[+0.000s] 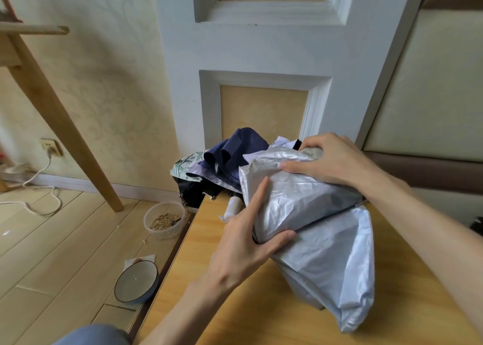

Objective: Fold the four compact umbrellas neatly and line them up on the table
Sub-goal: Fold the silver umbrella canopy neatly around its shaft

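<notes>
A silver-grey compact umbrella (313, 214) lies on the wooden table (235, 305), its canopy loose and crumpled. My left hand (248, 240) grips its near end, thumb under a fold and fingers laid along the fabric. My right hand (332, 159) grips the far end, fingers curled over the top. Behind it a navy umbrella (235, 156) lies heaped at the table's far edge, with a pale lilac one (201, 170) and a green-patterned one with black fabric (183, 165) partly buried beneath it. A white handle (233, 207) pokes out by my left hand.
The table stands against a white panelled door (261, 57). Left of it on the wooden floor are a plastic tub of grain (164, 220), a grey bowl (136, 282), a slanted wooden leg (65, 125) and a white cable (39, 187).
</notes>
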The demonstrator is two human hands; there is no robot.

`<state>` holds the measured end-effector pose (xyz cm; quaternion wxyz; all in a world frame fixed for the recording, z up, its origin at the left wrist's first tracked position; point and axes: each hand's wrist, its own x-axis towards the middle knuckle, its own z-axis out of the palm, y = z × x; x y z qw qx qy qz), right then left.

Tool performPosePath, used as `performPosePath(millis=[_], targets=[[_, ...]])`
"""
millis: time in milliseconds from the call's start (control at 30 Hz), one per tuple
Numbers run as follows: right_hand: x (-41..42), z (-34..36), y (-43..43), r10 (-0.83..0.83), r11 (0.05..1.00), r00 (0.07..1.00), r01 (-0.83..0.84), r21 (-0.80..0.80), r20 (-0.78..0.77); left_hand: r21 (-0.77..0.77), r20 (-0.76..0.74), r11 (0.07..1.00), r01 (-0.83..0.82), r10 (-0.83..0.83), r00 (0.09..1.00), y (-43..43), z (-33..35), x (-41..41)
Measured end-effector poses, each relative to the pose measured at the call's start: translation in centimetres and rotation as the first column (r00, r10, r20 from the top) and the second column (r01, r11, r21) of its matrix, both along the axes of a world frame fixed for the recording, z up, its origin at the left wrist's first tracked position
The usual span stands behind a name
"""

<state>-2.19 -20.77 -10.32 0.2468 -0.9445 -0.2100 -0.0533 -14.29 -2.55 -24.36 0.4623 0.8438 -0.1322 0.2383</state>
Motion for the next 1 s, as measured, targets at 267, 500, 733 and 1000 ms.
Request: performPosePath(millis=[267,500,733,1000], targets=[[0.6,2.1,0.4,0.142,0.988,0.981,-0.148,-0.036,-0.131,0.055,-0.030,0.996,-0.064,0.066,0.997,0.1,-0.5,0.2],[1.2,3.6,2.4,0.339,0.904,0.888,-0.399,-0.155,-0.312,0.136,0.025,0.988,-0.078,0.076,0.997,-0.1,-0.2,-0.3],[1.7,3.1,3.3,0.432,0.899,0.880,-0.439,0.011,-0.196,0.204,0.049,0.975,-0.086,0.077,0.996,-0.3,0.1,-0.7],[1.5,2.6,4.4,0.467,0.875,0.884,-0.464,0.139,0.014,0.214,0.051,0.972,-0.101,0.092,0.994,-0.3,-0.1,-0.5]])
